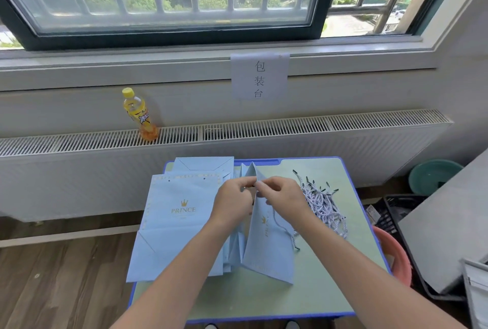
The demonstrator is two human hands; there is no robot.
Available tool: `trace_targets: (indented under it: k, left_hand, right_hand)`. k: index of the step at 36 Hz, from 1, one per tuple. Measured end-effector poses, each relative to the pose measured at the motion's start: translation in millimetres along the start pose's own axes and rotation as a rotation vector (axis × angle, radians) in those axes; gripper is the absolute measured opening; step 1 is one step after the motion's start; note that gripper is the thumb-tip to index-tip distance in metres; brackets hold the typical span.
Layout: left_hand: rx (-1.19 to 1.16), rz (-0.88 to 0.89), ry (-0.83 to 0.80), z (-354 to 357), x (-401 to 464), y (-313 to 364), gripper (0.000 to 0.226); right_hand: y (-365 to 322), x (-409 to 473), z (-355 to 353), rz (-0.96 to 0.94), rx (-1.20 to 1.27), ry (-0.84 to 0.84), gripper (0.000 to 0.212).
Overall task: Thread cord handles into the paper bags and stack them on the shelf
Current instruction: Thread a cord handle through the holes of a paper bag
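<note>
Left hand (233, 196) and right hand (280, 196) pinch top edge of opened paper bag (266, 249) standing mid-table (330, 289), cord (284, 225) trailing. Advice: steady panel, feed tip straight through hole, avoid creasing. Spare cords (324, 204) right.

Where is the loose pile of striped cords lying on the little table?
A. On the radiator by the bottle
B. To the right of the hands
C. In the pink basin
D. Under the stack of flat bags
B: the cord pile lies on the table just right of the right hand.
</note>
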State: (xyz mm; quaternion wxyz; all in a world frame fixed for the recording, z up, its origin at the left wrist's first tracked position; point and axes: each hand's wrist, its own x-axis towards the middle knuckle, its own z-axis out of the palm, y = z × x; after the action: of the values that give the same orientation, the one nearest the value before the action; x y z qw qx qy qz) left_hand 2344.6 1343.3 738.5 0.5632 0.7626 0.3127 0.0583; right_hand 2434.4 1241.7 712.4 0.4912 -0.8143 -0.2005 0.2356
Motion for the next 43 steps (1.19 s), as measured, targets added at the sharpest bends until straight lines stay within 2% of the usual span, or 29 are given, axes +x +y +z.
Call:
trace_targets:
  k: [2, 7, 12, 17, 20, 23, 26, 29, 31, 34, 39, 43]
  left_hand:
    - [0.035, 0.008, -0.01, 0.0, -0.8, 3.5, 0.048]
    - [0.255, 0.153, -0.026, 4.4, -1.8, 10.6, 0.041]
    - [0.711, 0.336, 0.099, 16.7, 4.4, 6.1, 0.022]
    - [0.866, 0.434, 0.158, 25.4, 8.2, 3.3, 0.007]
    - [0.982, 0.52, 0.218, 27.9, 12.4, 0.7, 0.035]
    - [1.015, 0.577, 0.245, 26.7, 12.0, -1.4, 0.041]
    - [1.051, 0.525, 0.205, 17.2, 14.1, -1.8, 0.039]
    - [1.048, 0.498, 0.064, 12.5, 23.7, -13.2, 0.013]
    - [0.985, 0.5, 0.014, 11.5, 23.7, -14.5, 0.015]
    - [0.876, 0.483, 0.034, 11.2, 12.6, -3.5, 0.021]
    - [0.833, 0.348, -0.015, 17.1, -21.1, 9.5, 0.033]
    - [0.907, 0.215, -0.053, 20.7, -22.7, 7.0, 0.02]
  right_hand:
    - [-1.0, -0.9, -4.0, 0.029, 0.07, -0.028, 0.005]
    - [1.5, 0.6, -11.5, 0.097, 0.1, -0.032, 0.016]
    - [4.6, 1.9, -13.0, 0.106, 0.068, 0.004, 0.008]
    - [7.0, -1.1, -18.2, 0.097, 0.071, 0.026, 0.012]
    - [4.4, -1.9, -23.1, 0.095, 0.088, 0.024, 0.013]
    - [2.6, -2.5, -27.9, 0.068, 0.034, 0.06, 0.008]
    - [2.4, -1.6, -33.9, 0.067, 0.026, 0.087, 0.006]
    - [0.2, 0.4, -37.5, 0.076, 0.015, 0.067, 0.005]
    - [-0.7, 1.4, -35.8, 0.065, 0.0, 0.066, 0.005]
    - [-1.9, 2.5, -31.3, 0.055, 0.012, 0.079, 0.007]
    - [-1.9, 6.8, -29.7, 0.074, 0.068, 0.074, 0.003]
    - [-1.8, 9.5, -26.5, 0.082, 0.059, -0.085, 0.007]
